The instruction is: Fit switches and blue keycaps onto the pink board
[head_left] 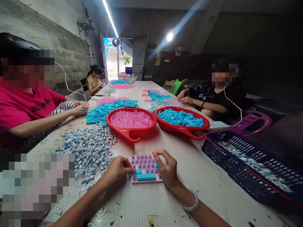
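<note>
A small pink toy keyboard (145, 182) lies flat on the table in front of me, with rows of clear pink sockets and blue-tipped pieces. One long light-blue key bar (146, 177) sits along its near edge. A shorter light-blue key (136, 172) is at its left side, pinched by the fingers of my left hand (120, 168). My right hand (168, 167) is over the right edge of the keyboard, thumb and forefinger pinched together by the far right corner. Whatever those fingertips hold is too small or hidden.
A heap of small white-and-blue switches (87, 148) spreads to the left. Ahead stand a red basin (125, 134) of pink pieces and another red basin (184, 128) of blue pieces. A dark blue crate (220, 160) is at the right. Several co-workers sit around the table (132, 208).
</note>
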Tool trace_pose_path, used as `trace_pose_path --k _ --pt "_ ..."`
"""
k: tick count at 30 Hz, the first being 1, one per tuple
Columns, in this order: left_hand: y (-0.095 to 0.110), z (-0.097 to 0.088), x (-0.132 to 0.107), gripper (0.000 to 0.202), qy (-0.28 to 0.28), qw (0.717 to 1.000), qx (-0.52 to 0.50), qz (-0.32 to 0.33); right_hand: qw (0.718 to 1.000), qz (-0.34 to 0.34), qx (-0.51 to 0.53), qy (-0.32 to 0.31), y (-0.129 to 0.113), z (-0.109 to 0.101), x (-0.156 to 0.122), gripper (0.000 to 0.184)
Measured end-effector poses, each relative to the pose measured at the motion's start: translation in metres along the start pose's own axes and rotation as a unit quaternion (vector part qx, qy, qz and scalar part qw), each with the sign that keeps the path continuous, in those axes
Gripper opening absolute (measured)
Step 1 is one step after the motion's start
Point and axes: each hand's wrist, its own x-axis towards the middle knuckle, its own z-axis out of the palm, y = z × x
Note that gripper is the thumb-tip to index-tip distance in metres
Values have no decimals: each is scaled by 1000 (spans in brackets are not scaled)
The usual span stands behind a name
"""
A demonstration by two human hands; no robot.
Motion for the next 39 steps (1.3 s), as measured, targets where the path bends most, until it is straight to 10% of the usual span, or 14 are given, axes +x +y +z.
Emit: trace_pose_path --k 8,20,39 --pt "3 8 2 34 0 992 -123 10 1000 -8 -11 -25 -4 1 1 17" --pt "10 11 -2 26 24 994 -89 56 959 -123 -29 -253 -6 1 -2 12" --pt "12 17 -5 25 22 993 -95 68 921 -160 -136 -327 -14 3 -12 16"
